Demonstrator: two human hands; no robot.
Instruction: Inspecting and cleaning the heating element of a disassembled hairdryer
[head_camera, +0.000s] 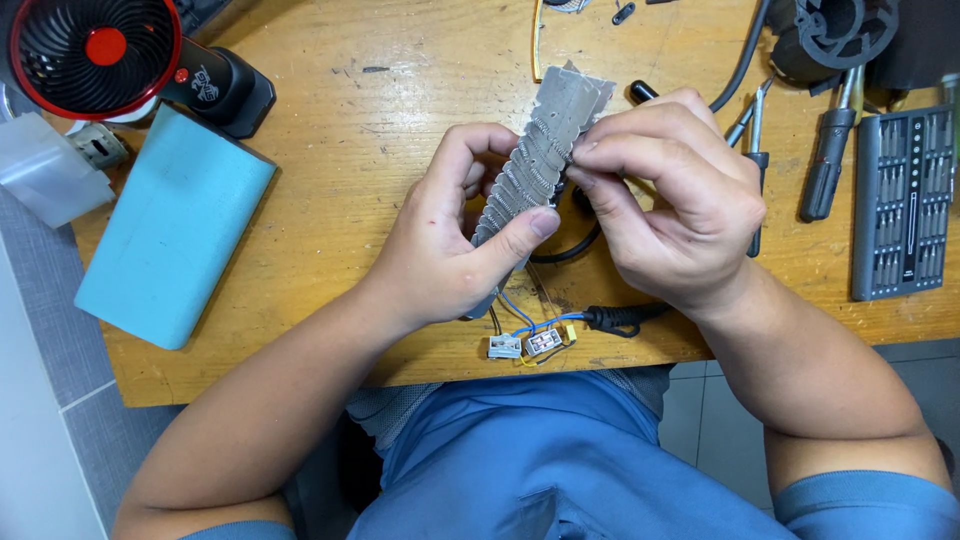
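My left hand (455, 240) grips a flat grey heating element wound with coiled wire (548, 140), thumb pressed on its lower front. My right hand (675, 195) pinches the element's right edge near the top with fingertips. Blue, brown and yellow wires (525, 322) hang from the element's lower end to two small white connectors (522, 345) lying at the wooden table's front edge (330, 250). A black cord (620, 318) runs beside them.
A light blue rectangular block (175, 230) lies at left, with a black and red fan-like device (100, 50) behind it. At right sit a grey screwdriver bit case (905, 200), a black screwdriver (828, 165), tweezers (755, 150) and a black round part (840, 35).
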